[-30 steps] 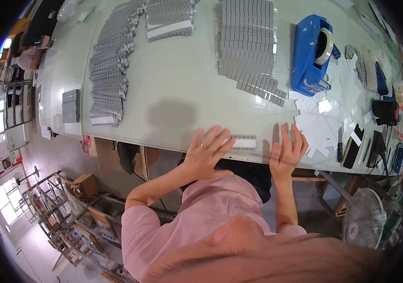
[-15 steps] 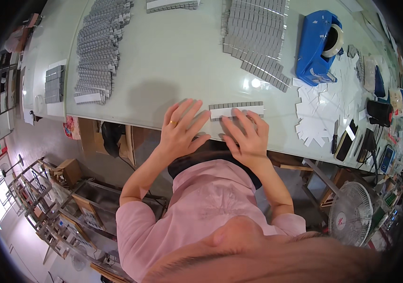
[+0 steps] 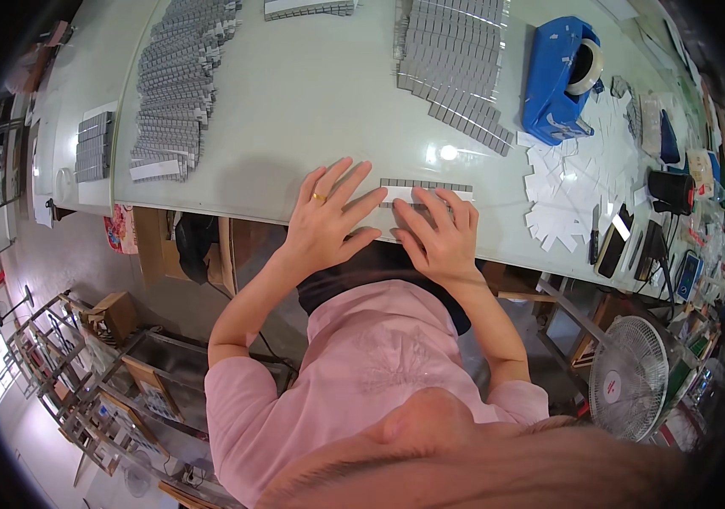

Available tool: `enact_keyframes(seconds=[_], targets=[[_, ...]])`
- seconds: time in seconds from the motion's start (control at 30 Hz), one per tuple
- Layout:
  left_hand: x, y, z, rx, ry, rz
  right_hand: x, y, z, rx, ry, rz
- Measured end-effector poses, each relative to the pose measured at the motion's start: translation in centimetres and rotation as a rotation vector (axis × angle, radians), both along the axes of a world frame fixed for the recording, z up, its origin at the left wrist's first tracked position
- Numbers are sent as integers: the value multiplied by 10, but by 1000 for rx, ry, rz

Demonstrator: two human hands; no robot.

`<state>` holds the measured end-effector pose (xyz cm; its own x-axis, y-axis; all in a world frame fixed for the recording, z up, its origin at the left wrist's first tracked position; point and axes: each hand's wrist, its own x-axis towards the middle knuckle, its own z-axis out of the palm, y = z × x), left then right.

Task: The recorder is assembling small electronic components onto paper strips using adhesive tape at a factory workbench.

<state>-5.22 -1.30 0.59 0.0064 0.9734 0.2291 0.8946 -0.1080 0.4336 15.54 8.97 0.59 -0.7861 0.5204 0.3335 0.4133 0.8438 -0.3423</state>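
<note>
Sitting farther in from the near edge of the table than a second ago, the gray strip with its white band is lying between the hands and partly under one of them. Meanwhile the right hand is reaching over it from the near side instead of hovering off its right end, and the left hand is flanking its left end, no longer covering it. I am reading that as steadying the strip, since nothing is being lifted. The right fingers are bending loosely apart, some tips overlapping the white band without closing on anything that I can see. The left fingers are stretching out, parted and holding nothing, the index tip reaching the strip's left end, though I cannot tell whether it is touching. Farther out, I am seeing a sheet of gray tiles lying up the table, a blue tape dispenser standing to its right, white paper scraps spreading nearer, and a long gray stack running along the left.
</note>
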Motion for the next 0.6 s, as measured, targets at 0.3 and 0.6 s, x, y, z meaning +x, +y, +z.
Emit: enact_keyframes(seconds=[0.3,0.6], targets=[[0,0,3,13,-64,29,-1,-2,-2,13,1,-8],[2,-3,-3,66,32,16,-1,-3,-3,24,-1,-18]])
